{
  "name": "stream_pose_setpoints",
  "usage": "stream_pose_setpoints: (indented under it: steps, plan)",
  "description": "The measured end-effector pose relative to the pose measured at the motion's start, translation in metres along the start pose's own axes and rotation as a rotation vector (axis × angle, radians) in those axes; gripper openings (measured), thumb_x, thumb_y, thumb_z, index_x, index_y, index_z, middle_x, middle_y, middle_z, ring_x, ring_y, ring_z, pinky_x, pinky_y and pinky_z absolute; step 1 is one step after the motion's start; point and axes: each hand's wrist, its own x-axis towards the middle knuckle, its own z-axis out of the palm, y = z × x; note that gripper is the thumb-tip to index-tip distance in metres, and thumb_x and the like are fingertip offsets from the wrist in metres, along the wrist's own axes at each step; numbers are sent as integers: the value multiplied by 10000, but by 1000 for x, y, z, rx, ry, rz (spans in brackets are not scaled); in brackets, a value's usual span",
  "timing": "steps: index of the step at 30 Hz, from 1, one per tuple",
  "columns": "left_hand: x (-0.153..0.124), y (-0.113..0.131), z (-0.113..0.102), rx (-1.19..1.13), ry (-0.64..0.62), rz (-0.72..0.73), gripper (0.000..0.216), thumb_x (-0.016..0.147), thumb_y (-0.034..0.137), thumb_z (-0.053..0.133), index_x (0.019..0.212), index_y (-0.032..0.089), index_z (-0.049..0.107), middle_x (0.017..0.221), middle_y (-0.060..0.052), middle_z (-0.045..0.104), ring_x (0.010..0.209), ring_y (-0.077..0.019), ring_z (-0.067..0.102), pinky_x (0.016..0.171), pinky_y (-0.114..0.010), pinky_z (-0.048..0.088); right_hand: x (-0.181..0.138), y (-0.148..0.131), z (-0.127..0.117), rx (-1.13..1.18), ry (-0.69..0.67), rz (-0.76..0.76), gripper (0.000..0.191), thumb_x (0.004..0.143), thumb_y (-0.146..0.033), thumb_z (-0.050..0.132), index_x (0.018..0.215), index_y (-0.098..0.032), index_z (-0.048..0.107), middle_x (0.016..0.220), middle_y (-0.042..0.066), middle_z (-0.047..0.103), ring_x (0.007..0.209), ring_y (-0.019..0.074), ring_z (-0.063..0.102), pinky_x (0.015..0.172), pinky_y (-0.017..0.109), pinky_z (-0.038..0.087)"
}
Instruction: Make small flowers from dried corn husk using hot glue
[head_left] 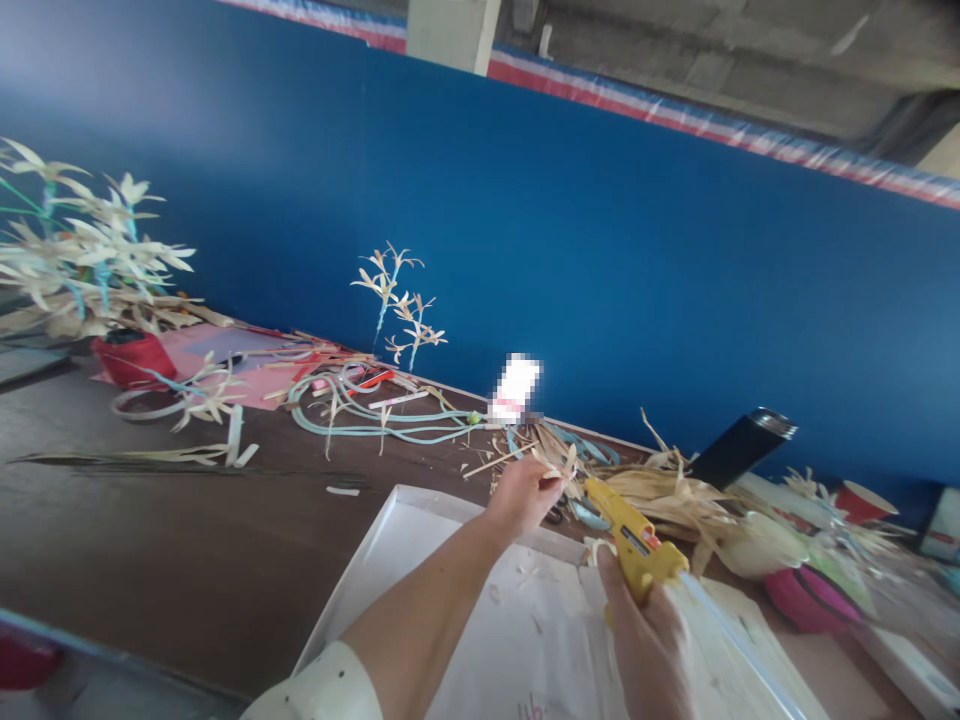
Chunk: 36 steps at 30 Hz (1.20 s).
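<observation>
Pinching one pale husk piece near one white tray, the left hand has a narrow grip; the right hand grips one yellow glue gun just beside the piece; two flower stems and one black flask line the worktop

Left hand pinching, forearm extended; right hand curled.
</observation>
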Motion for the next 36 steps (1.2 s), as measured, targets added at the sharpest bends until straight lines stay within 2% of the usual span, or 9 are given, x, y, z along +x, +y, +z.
stream_pose_setpoints:
  steps: [8,17,22,27,31,36]
  plan:
    - [0,2,-2,25,-11,-26,215,797,248,552,636,151,657,648,-34,653,656,-129,591,637,-183,456,0,0,-2,41,-5,29,529,670,-651,550,835,-158,648,478,-10,492,651,216,536,591,278,384]
    - [0,4,-3,-2,-33,-47,190,783,229,576,631,143,650,669,-41,650,662,-133,577,651,-198,450,0,-5,-4,1,44,53,536,667,-667,544,821,-164,651,570,29,591,695,245,572,624,300,417]
    - [0,4,-3,-17,-24,-42,232,786,230,571,578,141,619,661,-42,641,659,-131,577,646,-198,449,1,-3,-2,11,20,47,521,666,-652,558,791,-154,649,486,12,529,647,230,559,607,287,412]
    - [-1,4,-2,-24,-12,-14,251,789,227,565,556,141,601,677,-39,642,674,-127,582,657,-194,448,0,-4,-2,29,37,-6,501,676,-626,561,836,-163,663,598,33,593,712,234,577,634,289,418]
    - [-1,4,-3,-7,-25,-41,223,787,229,564,590,143,624,673,-38,645,672,-128,579,652,-191,448,0,-6,-3,-8,26,0,520,688,-634,540,856,-160,673,510,21,549,678,242,578,621,298,422]
    - [-1,4,-3,14,-31,-40,184,779,212,566,629,142,649,660,-43,644,664,-135,580,646,-196,448,2,-2,-5,21,19,19,517,669,-621,570,851,-145,661,511,19,557,688,245,580,653,298,435]
